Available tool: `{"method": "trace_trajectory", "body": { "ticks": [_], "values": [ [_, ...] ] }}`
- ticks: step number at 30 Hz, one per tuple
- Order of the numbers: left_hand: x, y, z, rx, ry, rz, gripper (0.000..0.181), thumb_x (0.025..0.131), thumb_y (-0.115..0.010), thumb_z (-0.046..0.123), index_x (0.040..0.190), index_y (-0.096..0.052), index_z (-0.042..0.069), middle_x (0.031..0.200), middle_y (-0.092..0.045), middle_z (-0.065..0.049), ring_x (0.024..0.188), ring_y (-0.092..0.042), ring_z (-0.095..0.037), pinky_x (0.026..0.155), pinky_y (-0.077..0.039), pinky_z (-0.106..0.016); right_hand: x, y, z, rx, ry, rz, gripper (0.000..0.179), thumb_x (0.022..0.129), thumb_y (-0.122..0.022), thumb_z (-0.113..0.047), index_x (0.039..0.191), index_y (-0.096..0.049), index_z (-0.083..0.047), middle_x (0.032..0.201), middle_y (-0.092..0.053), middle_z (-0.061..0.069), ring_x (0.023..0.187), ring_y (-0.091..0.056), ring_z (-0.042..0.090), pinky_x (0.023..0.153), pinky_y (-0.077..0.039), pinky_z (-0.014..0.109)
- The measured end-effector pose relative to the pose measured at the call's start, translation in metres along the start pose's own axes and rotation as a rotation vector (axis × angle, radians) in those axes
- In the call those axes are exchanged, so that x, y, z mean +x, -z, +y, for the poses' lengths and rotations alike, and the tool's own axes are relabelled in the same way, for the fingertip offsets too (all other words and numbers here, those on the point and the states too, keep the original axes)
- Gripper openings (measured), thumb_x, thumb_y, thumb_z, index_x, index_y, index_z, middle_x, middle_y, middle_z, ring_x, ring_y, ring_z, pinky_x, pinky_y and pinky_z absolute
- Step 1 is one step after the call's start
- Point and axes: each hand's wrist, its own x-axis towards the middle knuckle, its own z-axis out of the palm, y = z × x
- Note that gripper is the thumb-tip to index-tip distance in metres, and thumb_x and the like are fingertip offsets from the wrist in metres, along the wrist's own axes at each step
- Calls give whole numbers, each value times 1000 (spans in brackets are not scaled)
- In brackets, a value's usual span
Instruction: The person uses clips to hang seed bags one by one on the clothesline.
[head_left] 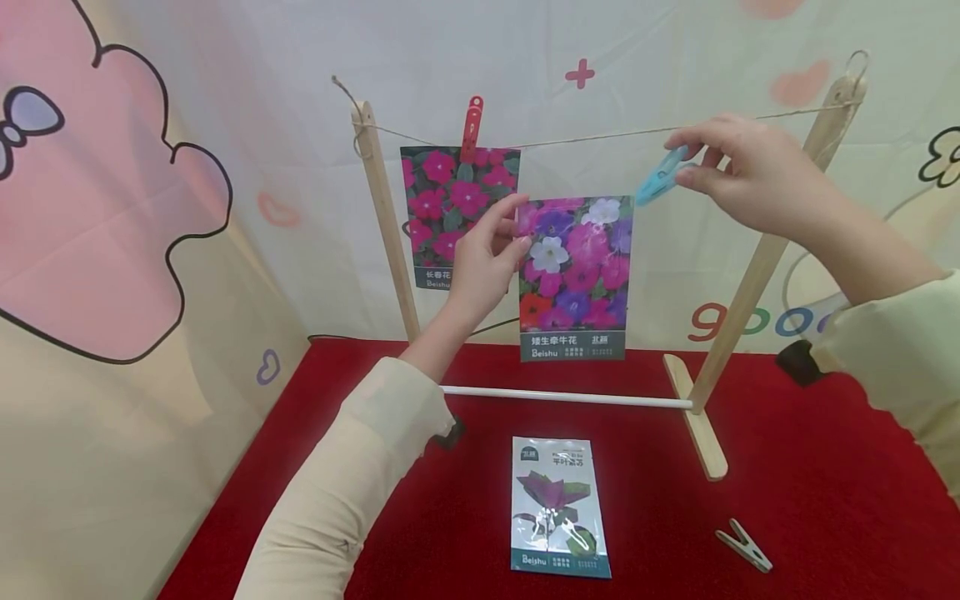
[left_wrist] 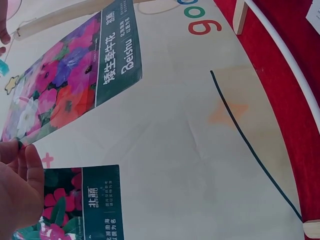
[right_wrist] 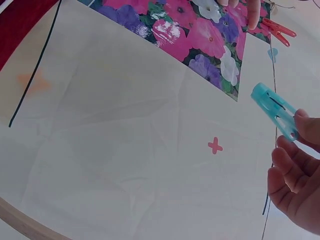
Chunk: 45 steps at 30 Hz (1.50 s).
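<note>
My left hand (head_left: pixel 487 262) pinches the left edge of a seed packet (head_left: pixel 573 279) with pink, purple and white flowers, holding it upright just below the string (head_left: pixel 592 137). In my right hand (head_left: pixel 757 171) a light blue clothespin (head_left: pixel 660 177) is pinched, its tip pointing down-left near the packet's top right corner, apart from it in the right wrist view. Behind my left hand, a second packet (head_left: pixel 435 208) with magenta flowers hangs from the string by a red clothespin (head_left: pixel 471 129). The left wrist view shows the held packet (left_wrist: pixel 65 75) tilted, its lower end unsupported.
A wooden post (head_left: pixel 390 225) on the left and another (head_left: pixel 765 258) on the right carry the string, with a white rod (head_left: pixel 562 396) low between them. A white packet (head_left: pixel 555 500) and a pale clothespin (head_left: pixel 744 547) lie on the red cloth (head_left: pixel 660 542).
</note>
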Motion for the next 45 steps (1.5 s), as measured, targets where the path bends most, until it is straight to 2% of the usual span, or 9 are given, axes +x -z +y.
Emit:
{"method": "trace_trajectory", "body": {
  "ticks": [10,17,23,31,36,42,45],
  "values": [
    [7,0,3,9,-11,23,45,86,-55,11,128,-46,24,100,-58,-6,84,-59,-14,71,-51,-23,7,3,-5,-14,-1,8,26,85,-55,-6,111,-58,-3,98,-57,13,73,-35,-8,60,-31,14],
    [10,0,8,19,-55,52,45,86,-56,10,127,-46,23,101,-59,-6,84,-59,-14,69,-51,-22,11,5,-10,-52,21,9,25,86,-54,-7,111,-58,-5,99,-55,11,76,-37,6,57,-32,11],
    [12,0,11,24,-79,77,45,86,-55,10,128,-46,23,98,-60,-6,81,-58,-14,69,-48,-20,16,5,-14,-48,33,36,23,86,-53,-5,109,-58,-2,100,-53,13,77,-36,12,58,-32,10],
    [15,0,16,-18,-80,105,45,86,-55,8,127,-47,21,97,-58,-9,83,-57,-16,71,-48,-20,26,5,-20,-70,57,71,21,85,-54,-5,105,-59,-1,96,-53,13,76,-35,14,58,-29,18],
    [17,0,16,-19,-91,110,44,86,-55,8,128,-46,21,97,-58,-8,82,-57,-15,71,-48,-20,29,5,-23,-82,66,88,20,86,-53,-5,105,-59,1,98,-54,14,78,-36,16,59,-30,19],
    [19,-1,17,-15,-115,120,44,86,-54,8,128,-46,19,98,-57,-8,81,-56,-15,71,-48,-19,37,6,-26,-90,49,111,20,86,-53,-4,104,-59,2,96,-52,16,78,-37,20,60,-29,17],
    [20,-1,18,-15,-119,126,44,86,-54,8,128,-46,19,98,-57,-9,82,-56,-15,71,-48,-19,40,6,-27,-102,31,107,20,87,-51,-5,105,-59,2,95,-51,16,78,-36,20,60,-30,19]
  ]
}}
